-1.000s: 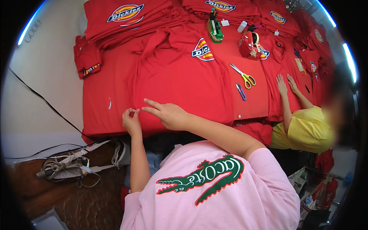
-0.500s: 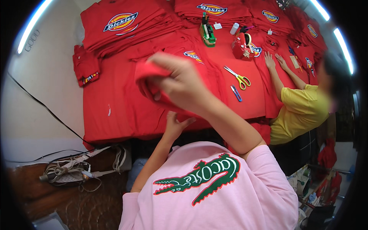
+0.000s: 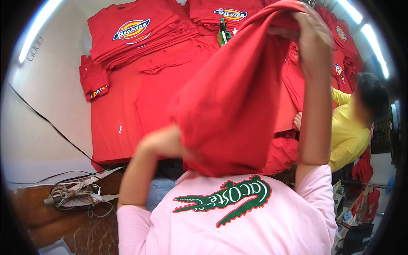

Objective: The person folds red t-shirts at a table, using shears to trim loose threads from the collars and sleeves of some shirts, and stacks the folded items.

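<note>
A red shirt (image 3: 229,110) hangs from my raised right hand (image 3: 312,38), whose fingers are closed on its upper end. The cloth falls in folds in front of my chest, its lower part smeared by motion. Against the shirt's lower left side is my left hand (image 3: 168,142), blurred, its fingers hidden by the cloth. Behind the lifted shirt, more red garments (image 3: 178,61) lie spread across the table. The raised cloth hides the scissors, the small blue-handled snips and the red tape dispenser.
A stack of red shirts (image 3: 100,44) with printed emblems stands at the back left, near a small folded red garment (image 3: 91,72). A green tape dispenser (image 3: 222,39) shows partly behind my shirt. At the right sits a person in yellow (image 3: 352,131). Bundled cables (image 3: 74,197) lie at lower left.
My right hand has gone up and to the right, raising the red shirt from a bunched roll into a hanging sheet. My left hand has moved left. The co-worker has shifted, arms drawn back.
</note>
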`<state>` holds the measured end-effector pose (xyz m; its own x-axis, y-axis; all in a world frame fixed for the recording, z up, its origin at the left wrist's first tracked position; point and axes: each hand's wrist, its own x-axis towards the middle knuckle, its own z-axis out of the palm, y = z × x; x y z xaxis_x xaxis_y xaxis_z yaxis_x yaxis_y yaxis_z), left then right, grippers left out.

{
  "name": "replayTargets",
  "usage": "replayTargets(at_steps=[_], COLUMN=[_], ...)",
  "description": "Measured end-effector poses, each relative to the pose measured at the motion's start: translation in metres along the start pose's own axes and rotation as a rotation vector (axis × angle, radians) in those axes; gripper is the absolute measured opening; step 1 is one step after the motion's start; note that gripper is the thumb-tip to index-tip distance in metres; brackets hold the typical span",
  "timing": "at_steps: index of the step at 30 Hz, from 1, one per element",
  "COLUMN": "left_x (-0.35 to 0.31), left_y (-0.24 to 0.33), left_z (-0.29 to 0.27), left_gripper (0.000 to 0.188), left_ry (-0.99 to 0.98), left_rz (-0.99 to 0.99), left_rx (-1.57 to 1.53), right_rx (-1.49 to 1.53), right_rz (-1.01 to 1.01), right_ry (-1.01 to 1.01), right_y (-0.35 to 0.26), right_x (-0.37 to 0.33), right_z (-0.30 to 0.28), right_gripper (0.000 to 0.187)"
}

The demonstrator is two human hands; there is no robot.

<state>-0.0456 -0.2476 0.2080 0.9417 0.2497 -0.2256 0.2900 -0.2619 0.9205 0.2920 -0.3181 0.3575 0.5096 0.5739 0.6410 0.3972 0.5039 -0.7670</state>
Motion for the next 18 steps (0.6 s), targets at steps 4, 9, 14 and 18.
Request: replayTargets(at_steps=[4,9,14,18], left_x=[0.000,-0.049,-0.037,-0.039], left_y=[0.004,0.083,0.026,-0.053], left_z=[-0.143,-0.125,-0.063,-0.012], left_gripper=[0.034,0.027,0.044,0.048], left_ry=[1.342,1.713,1.294,1.054], left_rz=[0.359,0.464,0.462,0.154], left_rx=[0.855,0.643,0.997,0.878], right_rx=[0.253,0.364,0.315,0.199], right_rz=[0.050,-0.113,0.313,0.585], right_ry=[-0.003,-0.051,-0.068,-0.029], right_y=[0.052,0.083,0.152,0.220], right_x=[0.034,0.032,-0.014,-0.100], right_z=[-0.030,-0.051,-0.043,-0.038], right_gripper=[0.020,0.021,0.028,0.030])
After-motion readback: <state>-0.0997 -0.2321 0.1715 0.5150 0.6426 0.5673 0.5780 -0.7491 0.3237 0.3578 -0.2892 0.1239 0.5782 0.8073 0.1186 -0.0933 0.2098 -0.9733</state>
